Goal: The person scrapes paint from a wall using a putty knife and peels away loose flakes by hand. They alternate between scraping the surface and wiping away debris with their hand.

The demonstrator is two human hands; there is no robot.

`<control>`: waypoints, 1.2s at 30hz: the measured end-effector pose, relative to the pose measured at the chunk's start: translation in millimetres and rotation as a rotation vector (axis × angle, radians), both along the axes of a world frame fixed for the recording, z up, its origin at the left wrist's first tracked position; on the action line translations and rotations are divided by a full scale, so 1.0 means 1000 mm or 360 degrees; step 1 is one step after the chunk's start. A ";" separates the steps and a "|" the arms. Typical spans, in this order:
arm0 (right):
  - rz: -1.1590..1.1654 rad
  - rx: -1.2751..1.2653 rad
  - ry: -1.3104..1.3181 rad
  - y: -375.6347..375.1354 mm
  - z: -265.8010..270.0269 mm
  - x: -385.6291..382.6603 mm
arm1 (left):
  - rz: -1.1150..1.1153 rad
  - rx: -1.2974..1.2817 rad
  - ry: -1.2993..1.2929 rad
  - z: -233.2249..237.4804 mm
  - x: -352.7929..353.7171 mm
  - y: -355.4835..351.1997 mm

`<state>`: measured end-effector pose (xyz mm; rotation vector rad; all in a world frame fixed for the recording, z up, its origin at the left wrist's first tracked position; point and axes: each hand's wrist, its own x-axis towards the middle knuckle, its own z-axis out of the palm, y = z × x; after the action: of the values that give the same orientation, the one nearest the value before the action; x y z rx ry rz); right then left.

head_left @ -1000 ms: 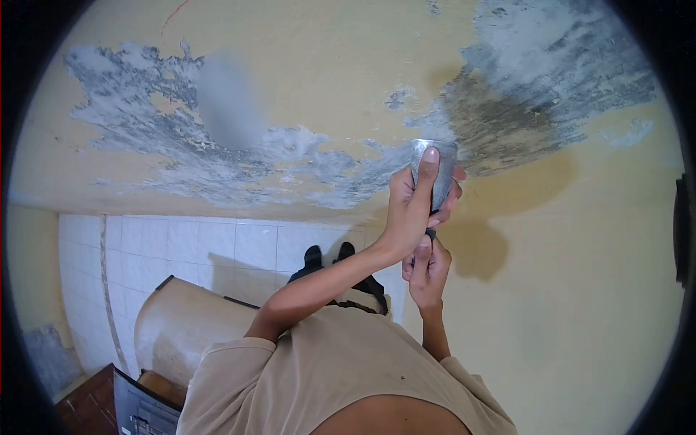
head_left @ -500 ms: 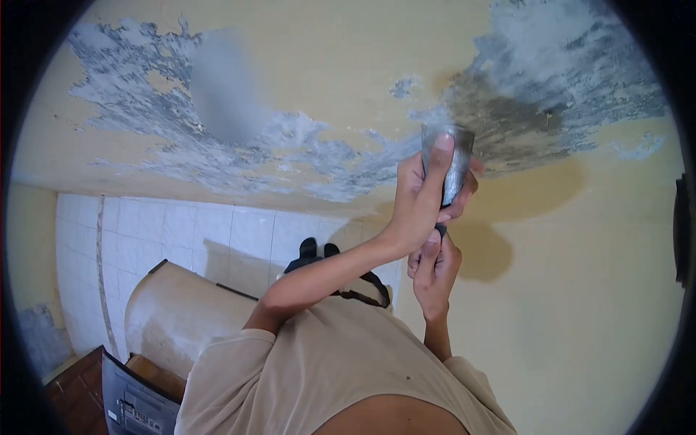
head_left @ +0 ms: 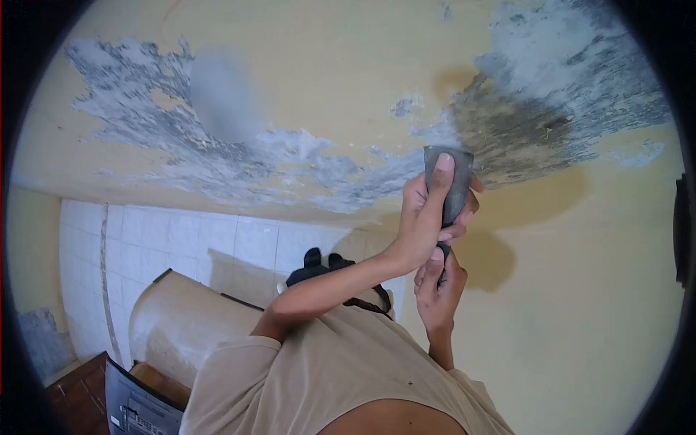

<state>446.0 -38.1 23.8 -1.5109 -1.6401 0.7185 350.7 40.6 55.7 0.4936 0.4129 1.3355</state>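
Note:
A scraper (head_left: 460,187) with a wide, dull grey metal blade points up at the wall. My left hand (head_left: 419,223) is closed around the blade, its thumb lying flat along the face and its fingers behind. Below it, my right hand (head_left: 438,296) is wrapped around the dark handle, most of which the fingers hide. The blade's front edge overlaps the lower border of a bare patch (head_left: 522,123) in the yellow wall (head_left: 341,80), where grey and whitish plaster shows through the paint.
Another long peeled patch (head_left: 174,123) runs along the wall to the left. White floor tiles (head_left: 181,232) lie below. At the lower left are a curved beige panel (head_left: 170,312) and a dark flat screen's back (head_left: 141,406). A dark object (head_left: 680,228) juts in at the right edge.
The view has tilted, so wall, hands and scraper all sit lower in the picture. The blade's face has gone from shiny to dull grey. Both hands keep their grip.

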 end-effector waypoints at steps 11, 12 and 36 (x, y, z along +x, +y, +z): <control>-0.0066 -0.0037 -0.0006 -0.009 -0.001 0.006 | -0.0061 -0.0113 -0.0089 0.000 0.004 -0.003; -0.0064 0.0001 0.0006 -0.002 0.001 0.003 | -0.0023 -0.0095 -0.0101 -0.003 0.004 -0.002; 0.0151 0.0145 0.0076 0.002 0.006 0.004 | 0.0167 -0.0133 -0.0009 -0.003 0.010 -0.004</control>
<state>450.1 -35.7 30.0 -1.3495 -1.6948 0.7153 360.9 36.3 53.1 0.4032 0.4936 1.4143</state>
